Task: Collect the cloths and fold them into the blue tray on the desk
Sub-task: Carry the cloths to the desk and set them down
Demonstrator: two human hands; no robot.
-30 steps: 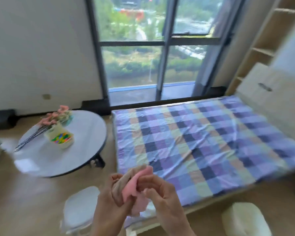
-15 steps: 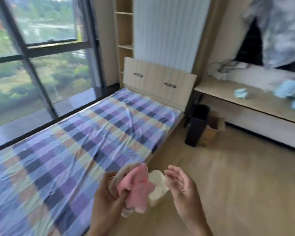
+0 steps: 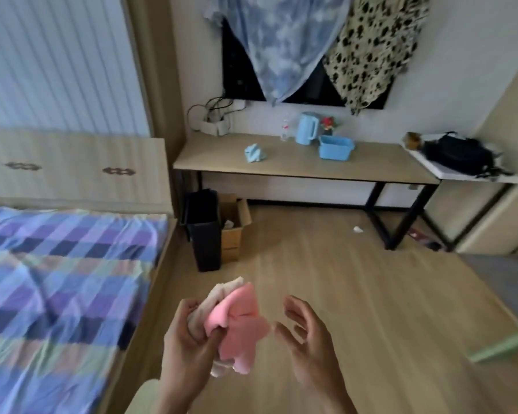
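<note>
The left hand (image 3: pixel 189 339) grips a pink cloth (image 3: pixel 240 327) and a beige cloth (image 3: pixel 222 291). The right hand (image 3: pixel 308 339) is open beside them, holding nothing.

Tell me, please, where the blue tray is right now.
In the head view, the blue tray sits on the desk, right of centre, just beside the light-blue jug and right of a crumpled blue cloth.
</note>
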